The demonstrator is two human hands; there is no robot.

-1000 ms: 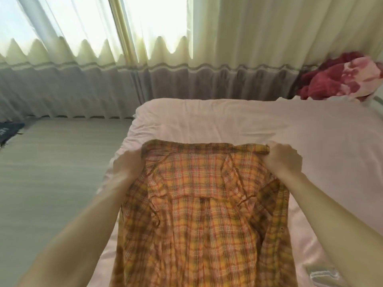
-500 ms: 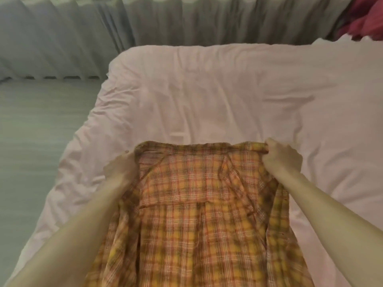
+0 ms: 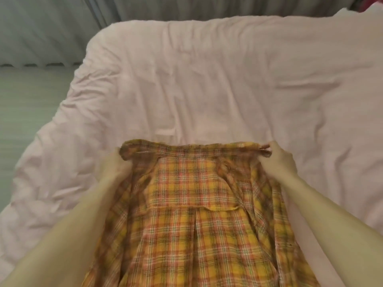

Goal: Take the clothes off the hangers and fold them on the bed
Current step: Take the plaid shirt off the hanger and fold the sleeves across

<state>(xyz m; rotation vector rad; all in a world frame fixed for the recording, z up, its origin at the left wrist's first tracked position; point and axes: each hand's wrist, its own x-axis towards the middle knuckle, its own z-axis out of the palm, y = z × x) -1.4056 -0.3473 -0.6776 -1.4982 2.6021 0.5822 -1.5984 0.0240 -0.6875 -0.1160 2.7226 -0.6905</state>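
Plaid shirt [image 3: 194, 224], held spread by its shoulders over the near part of the bed [image 3: 207, 79]. Left hand [image 3: 113, 164] grips one shoulder, its fingers hidden behind the cloth; right hand [image 3: 277, 158] pinches the other corner. Beyond the bed, a grey curtain [image 3: 51, 27].

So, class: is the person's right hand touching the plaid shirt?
Touching. The head view shows the right hand pinching a top corner of the plaid shirt.

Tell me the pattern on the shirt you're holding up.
The shirt is plaid, yellow-orange with red and dark lines; the head view shows it.
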